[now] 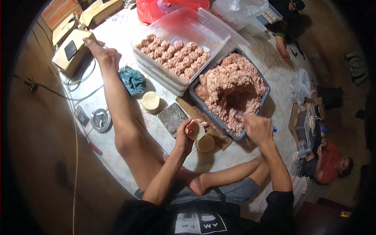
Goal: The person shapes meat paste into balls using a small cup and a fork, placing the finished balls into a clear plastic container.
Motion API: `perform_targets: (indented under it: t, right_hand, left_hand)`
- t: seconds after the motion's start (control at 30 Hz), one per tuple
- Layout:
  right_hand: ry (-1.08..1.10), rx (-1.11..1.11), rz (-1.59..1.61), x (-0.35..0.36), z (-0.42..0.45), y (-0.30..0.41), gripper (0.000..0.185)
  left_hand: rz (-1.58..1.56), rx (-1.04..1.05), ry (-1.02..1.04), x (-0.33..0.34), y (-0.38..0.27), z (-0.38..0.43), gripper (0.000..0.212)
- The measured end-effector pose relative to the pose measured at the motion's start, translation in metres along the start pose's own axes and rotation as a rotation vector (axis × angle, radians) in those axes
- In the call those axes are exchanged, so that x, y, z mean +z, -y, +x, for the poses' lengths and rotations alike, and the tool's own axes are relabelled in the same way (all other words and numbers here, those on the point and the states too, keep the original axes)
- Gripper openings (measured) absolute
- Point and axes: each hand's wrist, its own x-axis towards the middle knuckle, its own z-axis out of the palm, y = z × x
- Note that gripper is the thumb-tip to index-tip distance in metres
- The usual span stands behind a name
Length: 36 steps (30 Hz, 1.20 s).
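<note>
My left hand [185,134] holds a round dough wrapper [196,132] with some pink meat filling on it. My right hand [259,129] is closed on a utensil, whose tip is blurred at the near edge of the minced meat [235,73]. That meat fills a dark rectangular tub [216,119] and is hollowed out in the middle. Behind my left hand stand a stack of round wrappers [151,101] and a grey textured block [172,119]; another round stack [205,143] lies just below the held wrapper. A clear plastic container [164,83] holds rows of meat-filled dumplings [179,57].
A teal cloth [132,80], an ashtray [100,120] and a cigarette pack [82,116] lie left, near my outstretched leg. Cables run by a yellowish box [72,50] bearing a phone [70,50]. Plastic bags [241,13] are behind. Other people [329,164] sit at right.
</note>
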Motion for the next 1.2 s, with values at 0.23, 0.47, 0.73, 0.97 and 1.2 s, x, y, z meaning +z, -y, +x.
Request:
perform_targets:
  t: [0.23,0.47,0.73,0.97,1.2]
  right_hand:
    - [0.198,-0.124,-0.008,-0.010,-0.025,0.003,0.006]
    - [0.016,0.039,0.189,-0.053,-0.010,0.055,0.008]
    - [0.125,0.099,0.389,0.039,-0.019,0.133,0.010]
    - [0.139,0.224,0.441,0.039,-0.015,0.147,0.007]
    - [0.113,0.223,0.409,0.041,-0.017,0.142,0.012]
  left_hand:
    - [-0.045,-0.010,0.012,0.002,0.005,0.005,0.058]
    - [-0.156,-0.008,0.059,0.006,0.004,0.001,0.067]
    - [-0.176,0.044,-0.013,-0.014,0.010,-0.005,0.094]
    - [-0.316,-0.046,0.039,-0.013,0.014,0.005,0.099]
    - [0.017,-0.036,-0.091,0.009,0.014,-0.005,0.093]
